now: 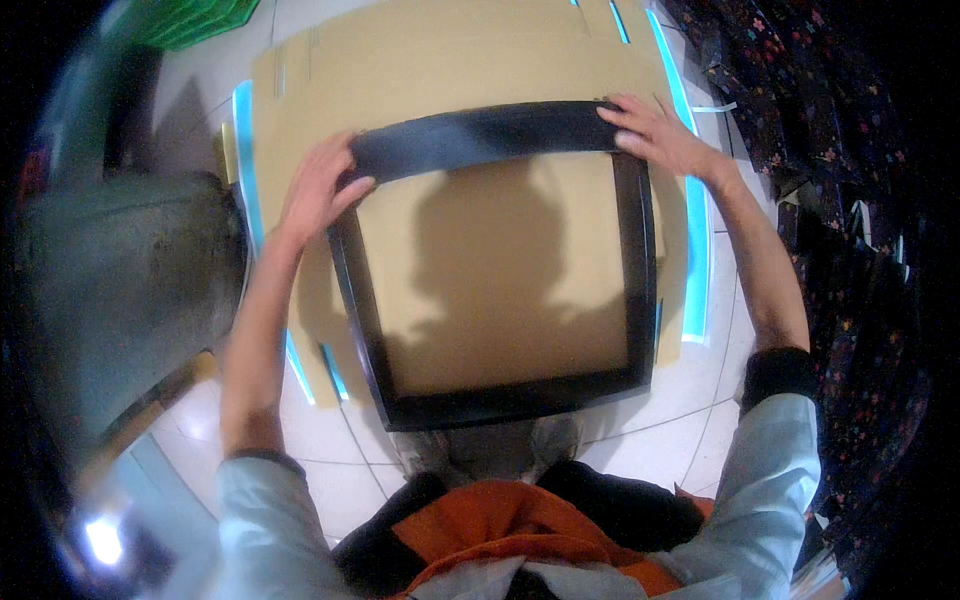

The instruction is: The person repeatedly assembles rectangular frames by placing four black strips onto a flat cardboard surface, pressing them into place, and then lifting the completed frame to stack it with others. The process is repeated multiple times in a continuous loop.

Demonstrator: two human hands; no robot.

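Note:
A black rectangular frame (480, 130) with an open middle is tilted over a large sheet of brown cardboard (460, 60). My left hand (325, 188) grips its far left corner, thumb on the near side of the bar. At the far right corner my right hand (660, 138) holds the frame too, fingers bent over the edge. The near bar lies just in front of my shoes. Through the opening the cardboard shows, with the shadow of my head and arms on it.
Bright blue strips (697, 260) edge the cardboard, which lies on white floor tiles (665, 440). To the left stands a dark grey padded-looking block (130, 290). Dark floral fabric (830, 150) hangs along the right. A green crate-like object (205, 22) is at the far left.

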